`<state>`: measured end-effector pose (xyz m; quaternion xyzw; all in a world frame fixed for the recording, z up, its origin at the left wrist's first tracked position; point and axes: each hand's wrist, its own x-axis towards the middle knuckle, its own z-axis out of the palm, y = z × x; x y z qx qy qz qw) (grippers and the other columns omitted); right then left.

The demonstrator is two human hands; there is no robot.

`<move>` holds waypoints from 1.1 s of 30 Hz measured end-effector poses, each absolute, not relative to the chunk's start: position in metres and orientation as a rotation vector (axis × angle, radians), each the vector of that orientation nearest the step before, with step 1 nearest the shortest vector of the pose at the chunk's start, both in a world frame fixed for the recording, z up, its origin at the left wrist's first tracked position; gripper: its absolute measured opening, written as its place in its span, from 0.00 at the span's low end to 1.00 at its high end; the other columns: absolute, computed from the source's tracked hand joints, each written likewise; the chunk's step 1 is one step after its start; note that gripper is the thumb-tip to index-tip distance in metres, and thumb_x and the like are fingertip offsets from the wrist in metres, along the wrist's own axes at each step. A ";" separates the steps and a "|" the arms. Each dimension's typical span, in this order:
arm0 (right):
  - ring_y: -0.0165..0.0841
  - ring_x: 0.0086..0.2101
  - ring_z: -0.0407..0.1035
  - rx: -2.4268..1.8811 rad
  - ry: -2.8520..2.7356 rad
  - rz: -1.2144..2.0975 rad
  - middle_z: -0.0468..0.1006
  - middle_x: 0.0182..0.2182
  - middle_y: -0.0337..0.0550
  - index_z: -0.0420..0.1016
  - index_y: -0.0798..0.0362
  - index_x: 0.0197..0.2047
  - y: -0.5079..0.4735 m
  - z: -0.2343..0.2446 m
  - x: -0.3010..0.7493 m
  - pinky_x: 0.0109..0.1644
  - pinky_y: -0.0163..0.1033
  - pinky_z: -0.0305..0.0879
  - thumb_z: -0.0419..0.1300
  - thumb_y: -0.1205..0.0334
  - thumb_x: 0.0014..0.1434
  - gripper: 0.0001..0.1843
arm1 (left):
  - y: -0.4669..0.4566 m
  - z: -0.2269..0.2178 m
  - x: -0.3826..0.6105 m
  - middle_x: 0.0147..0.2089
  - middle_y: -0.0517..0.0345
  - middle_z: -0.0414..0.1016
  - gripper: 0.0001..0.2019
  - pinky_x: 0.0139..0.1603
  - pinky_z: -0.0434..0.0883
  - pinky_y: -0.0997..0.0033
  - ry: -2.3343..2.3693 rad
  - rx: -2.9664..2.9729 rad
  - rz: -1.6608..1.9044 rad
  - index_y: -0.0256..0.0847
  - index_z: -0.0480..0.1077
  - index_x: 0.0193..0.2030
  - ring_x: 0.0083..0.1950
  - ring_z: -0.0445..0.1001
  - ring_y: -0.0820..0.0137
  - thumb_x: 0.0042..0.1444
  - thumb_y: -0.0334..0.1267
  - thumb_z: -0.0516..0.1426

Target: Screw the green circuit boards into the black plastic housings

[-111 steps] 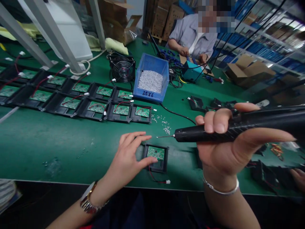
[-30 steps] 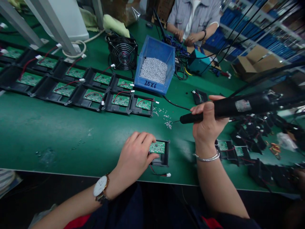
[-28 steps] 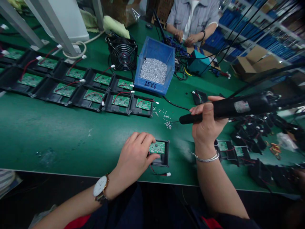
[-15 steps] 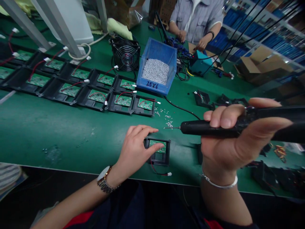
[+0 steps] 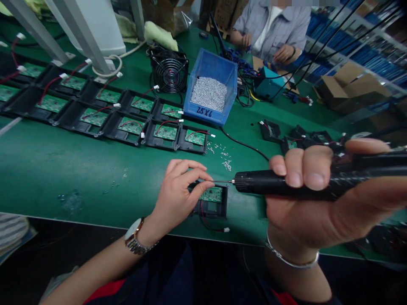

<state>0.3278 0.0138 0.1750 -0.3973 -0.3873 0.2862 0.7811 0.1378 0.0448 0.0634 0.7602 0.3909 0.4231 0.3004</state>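
Observation:
My right hand (image 5: pixel 305 212) is wrapped around a black electric screwdriver (image 5: pixel 263 182), held level with its thin bit (image 5: pixel 222 181) pointing left. My left hand (image 5: pixel 181 190) is closed, thumb and index finger pinched together at the bit's tip. Whatever lies between those fingertips is too small to make out. Just beneath them, a black plastic housing (image 5: pixel 224 203) rests on the bench, partly covered by the left hand. Inside it sits a green circuit board (image 5: pixel 212 194), and a red-and-black lead ends in a white connector (image 5: pixel 226 230).
Loose screws (image 5: pixel 226 164) lie scattered beyond the housing. Behind them stands a blue bin (image 5: pixel 203 117) of screws, beside a black fan (image 5: pixel 170 72). Rows of housings with boards (image 5: pixel 165 131) stretch left. Across the green bench (image 5: pixel 95 169) a co-worker (image 5: pixel 270 34) handles parts.
The screwdriver bit has moved from the scattered screws toward me, to my left fingertips. My left thumb and index finger, apart before, are now pinched together.

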 end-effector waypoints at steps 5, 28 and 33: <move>0.27 0.18 0.53 -0.836 -0.893 0.598 0.59 0.17 0.26 0.88 0.39 0.40 0.011 0.177 0.333 0.24 0.41 0.60 0.79 0.46 0.57 0.11 | 0.044 0.064 0.135 0.49 0.60 0.85 0.02 0.60 0.70 0.56 0.997 1.980 1.113 0.48 0.82 0.43 0.55 0.80 0.63 0.70 0.36 0.69; 0.28 0.21 0.67 -0.677 -1.065 0.821 0.74 0.22 0.27 0.82 0.45 0.50 0.018 0.127 0.308 0.28 0.39 0.72 0.78 0.47 0.60 0.20 | 0.024 0.048 0.140 0.53 0.54 0.87 0.24 0.54 0.71 0.50 1.210 2.184 0.602 0.47 0.79 0.58 0.54 0.77 0.51 0.55 0.34 0.76; 0.29 0.20 0.67 -0.676 -1.098 0.829 0.74 0.22 0.28 0.83 0.46 0.50 0.022 0.122 0.306 0.27 0.41 0.73 0.79 0.49 0.59 0.19 | 0.025 0.047 0.140 0.51 0.58 0.89 0.23 0.49 0.70 0.53 1.218 2.169 0.648 0.50 0.80 0.56 0.49 0.77 0.54 0.55 0.34 0.76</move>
